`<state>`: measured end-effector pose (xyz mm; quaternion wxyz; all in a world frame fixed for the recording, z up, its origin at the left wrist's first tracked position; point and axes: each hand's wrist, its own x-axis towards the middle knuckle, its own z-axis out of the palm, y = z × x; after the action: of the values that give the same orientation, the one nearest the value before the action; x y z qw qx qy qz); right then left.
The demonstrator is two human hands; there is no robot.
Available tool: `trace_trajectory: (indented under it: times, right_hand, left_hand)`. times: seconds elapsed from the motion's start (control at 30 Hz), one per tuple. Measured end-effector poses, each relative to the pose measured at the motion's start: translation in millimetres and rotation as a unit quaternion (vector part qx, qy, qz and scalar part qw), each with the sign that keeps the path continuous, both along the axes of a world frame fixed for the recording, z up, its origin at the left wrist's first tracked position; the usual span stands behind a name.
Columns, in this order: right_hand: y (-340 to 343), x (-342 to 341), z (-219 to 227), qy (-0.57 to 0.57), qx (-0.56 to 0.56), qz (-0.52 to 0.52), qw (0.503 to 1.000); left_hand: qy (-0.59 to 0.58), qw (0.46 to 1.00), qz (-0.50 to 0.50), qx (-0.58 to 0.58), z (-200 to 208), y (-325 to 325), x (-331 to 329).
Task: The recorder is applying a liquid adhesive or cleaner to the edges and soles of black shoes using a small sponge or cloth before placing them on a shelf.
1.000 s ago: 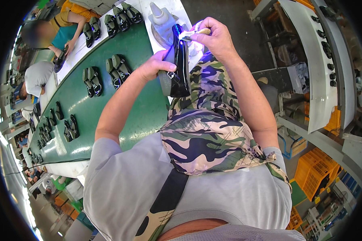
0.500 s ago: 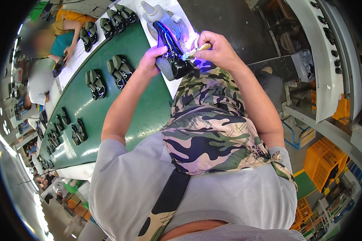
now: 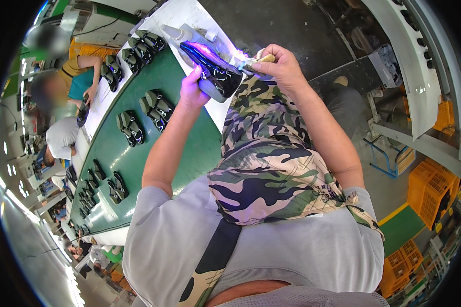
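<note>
My left hand (image 3: 193, 91) grips a shiny black patent shoe (image 3: 217, 72) from its left side, thumb on top. Violet-blue light falls across the shoe. Just right of it, my right hand (image 3: 281, 69) pinches a crumpled pale yellowish cloth (image 3: 264, 58). The cloth is close to the shoe's right edge; whether they touch I cannot tell. Behind the shoe, a translucent bottle with a cone nozzle (image 3: 175, 34) stands on the white table edge (image 3: 202, 21).
Pairs of black shoes (image 3: 130, 128) stand along the green conveyor belt (image 3: 174, 148) on my left. A co-worker's arm (image 3: 93, 77) reaches in at the far left, near more shoes. Orange crates (image 3: 429, 192) and a blue-framed stand (image 3: 389, 157) are on the right.
The shoe has turned in my left hand and now lies more slanted. My right hand with the cloth has drawn slightly right, off the shoe's upper. The whole view has shifted a little.
</note>
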<state>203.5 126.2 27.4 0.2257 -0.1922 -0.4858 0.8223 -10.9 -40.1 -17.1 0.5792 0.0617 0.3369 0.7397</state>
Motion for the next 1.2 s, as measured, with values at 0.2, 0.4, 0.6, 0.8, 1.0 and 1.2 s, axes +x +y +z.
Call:
trace_trajectory:
  times: [0.2,0.4,0.6,0.8,1.0,1.2]
  right_hand:
    - [-0.5,9.0,-8.1,-0.038,-0.047,-0.13,0.99]
    - [9.9,21.6,-8.4,-0.075,-0.086,-0.199,0.973]
    - [27.8,34.7,-7.0,-0.083,-0.126,-0.235,0.96]
    - [59.8,67.0,-26.0,0.036,-0.205,-0.279,0.937]
    - [84.5,131.7,-92.2,-0.002,-0.303,-0.378,0.875]
    - [86.6,160.8,-168.7,-0.083,-0.311,-0.387,0.864]
  left_hand:
    - [0.051,0.997,0.012,0.055,11.6,18.6,10.7]
    - [0.238,0.97,0.051,0.011,35.8,42.2,30.5]
    - [0.431,0.901,0.026,-0.044,58.3,75.2,53.7]
    - [0.445,0.894,-0.04,-0.023,92.6,129.9,70.8]
    - [0.454,0.886,-0.065,0.06,198.3,237.6,93.9]
    - [0.519,0.842,-0.099,0.112,326.0,401.6,132.9]
